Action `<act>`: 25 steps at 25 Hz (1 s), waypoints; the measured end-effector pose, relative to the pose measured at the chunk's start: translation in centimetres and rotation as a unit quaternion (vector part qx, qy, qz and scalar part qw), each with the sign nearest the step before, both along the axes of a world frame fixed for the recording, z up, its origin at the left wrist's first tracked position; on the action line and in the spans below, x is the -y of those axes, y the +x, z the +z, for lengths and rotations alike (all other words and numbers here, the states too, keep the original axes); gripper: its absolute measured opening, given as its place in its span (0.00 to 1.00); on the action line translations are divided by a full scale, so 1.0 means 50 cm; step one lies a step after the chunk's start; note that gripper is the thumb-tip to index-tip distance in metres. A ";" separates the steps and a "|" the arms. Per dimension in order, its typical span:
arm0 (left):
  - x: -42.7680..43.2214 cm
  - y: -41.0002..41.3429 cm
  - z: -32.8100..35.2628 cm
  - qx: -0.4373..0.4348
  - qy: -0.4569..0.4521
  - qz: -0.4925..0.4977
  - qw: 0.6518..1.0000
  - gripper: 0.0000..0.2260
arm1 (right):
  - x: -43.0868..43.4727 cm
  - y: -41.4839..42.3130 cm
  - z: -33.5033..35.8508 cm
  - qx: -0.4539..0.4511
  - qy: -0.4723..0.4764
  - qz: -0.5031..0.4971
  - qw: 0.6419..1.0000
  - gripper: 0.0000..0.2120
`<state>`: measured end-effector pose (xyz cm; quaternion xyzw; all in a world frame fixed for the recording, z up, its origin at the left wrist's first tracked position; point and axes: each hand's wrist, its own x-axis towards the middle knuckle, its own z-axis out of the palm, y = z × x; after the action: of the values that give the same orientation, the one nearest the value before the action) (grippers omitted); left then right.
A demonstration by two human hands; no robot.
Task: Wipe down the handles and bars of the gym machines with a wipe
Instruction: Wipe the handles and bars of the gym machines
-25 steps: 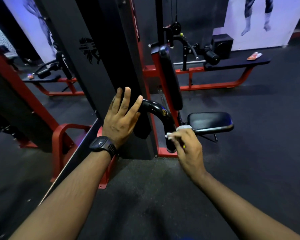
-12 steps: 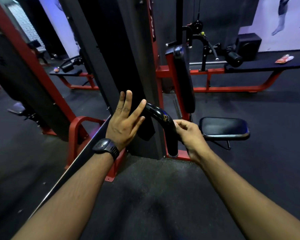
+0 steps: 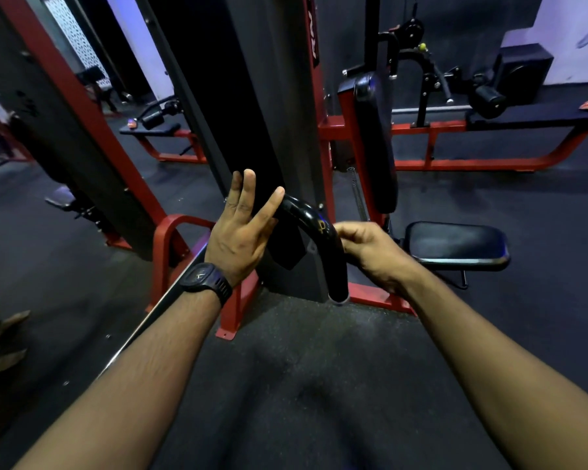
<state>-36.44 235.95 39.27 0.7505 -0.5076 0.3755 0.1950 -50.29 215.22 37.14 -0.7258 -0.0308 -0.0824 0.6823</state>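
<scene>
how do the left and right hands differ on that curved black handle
Left hand is open, fingers straight, thumb against the handle near its top; right hand curls its fingers round the bend. Left wrist wears a black watch; right wrist is bare. Both touch the same handle.

Definitely a commercial gym

Red-framed machines point(image 3: 455, 162) all around, a black padded seat point(image 3: 455, 244), a foam roller point(image 3: 486, 100), a cable pulley point(image 3: 409, 28) up top, and dark rubber floor point(image 3: 319, 385) underfoot.

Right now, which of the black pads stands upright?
The long back pad on the red post, behind the curved black handle. The small seat pad by the right hand and the long bench lie flat.
</scene>
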 end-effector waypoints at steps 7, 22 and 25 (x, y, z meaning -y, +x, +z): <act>0.003 -0.002 0.000 0.004 0.000 0.009 1.000 0.22 | -0.001 0.007 -0.025 0.021 -0.037 -0.018 0.999 0.10; -0.008 0.004 -0.006 0.009 0.000 -0.013 1.000 0.21 | -0.112 -0.114 -0.106 0.267 -0.288 -0.368 0.843 0.16; -0.007 0.007 -0.003 0.021 -0.002 -0.029 0.999 0.21 | -0.127 -0.074 -0.042 0.396 -0.493 -0.325 0.703 0.14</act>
<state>-36.11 236.30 39.11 0.7270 -0.5323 0.3867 0.1963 -53.98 221.55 35.06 -0.8242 -0.0969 -0.5517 0.0830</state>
